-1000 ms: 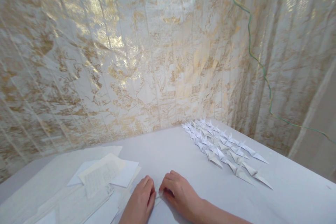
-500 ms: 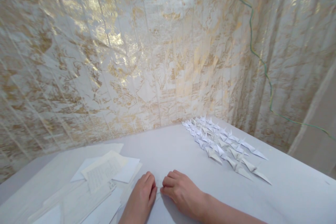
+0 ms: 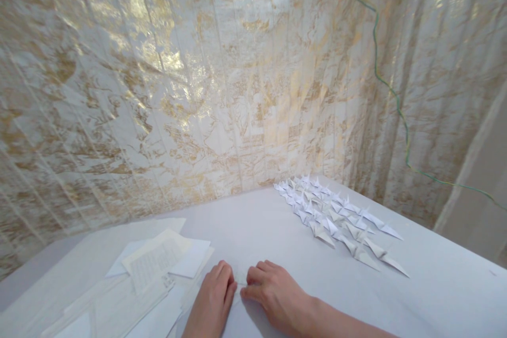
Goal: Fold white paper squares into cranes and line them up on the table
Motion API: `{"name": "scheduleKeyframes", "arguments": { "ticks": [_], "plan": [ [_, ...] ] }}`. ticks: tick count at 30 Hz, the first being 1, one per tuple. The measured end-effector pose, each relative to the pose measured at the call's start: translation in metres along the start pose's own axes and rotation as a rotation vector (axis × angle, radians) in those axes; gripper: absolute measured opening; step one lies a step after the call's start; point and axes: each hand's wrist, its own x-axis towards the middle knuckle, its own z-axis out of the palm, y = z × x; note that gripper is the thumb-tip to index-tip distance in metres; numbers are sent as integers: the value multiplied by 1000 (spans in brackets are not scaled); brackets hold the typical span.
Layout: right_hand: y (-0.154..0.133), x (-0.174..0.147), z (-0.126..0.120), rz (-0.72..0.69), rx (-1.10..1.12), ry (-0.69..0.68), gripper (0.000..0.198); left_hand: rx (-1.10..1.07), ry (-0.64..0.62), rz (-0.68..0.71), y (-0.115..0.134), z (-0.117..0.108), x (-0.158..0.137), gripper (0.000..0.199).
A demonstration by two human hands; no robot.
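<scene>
Risk first: the small white folded paper piece (image 3: 240, 286) sits almost fully hidden under both sets of fingertips at bottom centre of the frame, so I can't tell which fold it's at. If either hand slides while pressing, the crease will likely land off-line. White paper on the white tabletop (image 3: 435, 296) gives poor contrast, so a skewed edge would be easy to miss.

Second risk: the loose stack of white and printed paper sheets (image 3: 154, 266) lies just beside the left hand, lower left of the frame. A wrist drag could fan it out or push sheets towards the table edge.

The rows of finished white paper cranes (image 3: 336, 219), right of centre, are well apart from both hands. Only a wide right forearm sweep would scatter them.

Hands:
- Left hand (image 3: 212, 303): palm down, fingers curled together, tips pressing on the paper piece. Not a closed grasp, more a flat pin against the table.
- Right hand (image 3: 273, 296): palm down, fingers bent, tips meeting the left hand's over the same piece. Whether the thumb pinches the paper from below I cannot tell, it's hidden.

Fingertips of the two hands nearly touch. Gold-and-white marbled sheeting (image 3: 198, 90) covers the walls behind, with a green wire (image 3: 396, 105) hanging down at upper right.
</scene>
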Motion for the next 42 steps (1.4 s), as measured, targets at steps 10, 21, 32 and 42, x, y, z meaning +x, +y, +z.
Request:
{"name": "scheduleKeyframes", "arguments": {
  "ticks": [10, 21, 32, 42],
  "plan": [
    [-2, 4, 1, 43, 32, -32, 17, -28, 22, -12, 1, -1, -2, 18],
    [-2, -2, -10, 27, 52, -70, 15, -54, 46, -25, 1, -1, 0, 16],
    [-9, 1, 3, 17, -59, -15, 25, -165, 54, 21, -4, -1, -1, 16],
    [0, -4, -12, 72, -38, -81, 9, -136, 30, 8, -3, -5, -1, 18]
  ]
}}
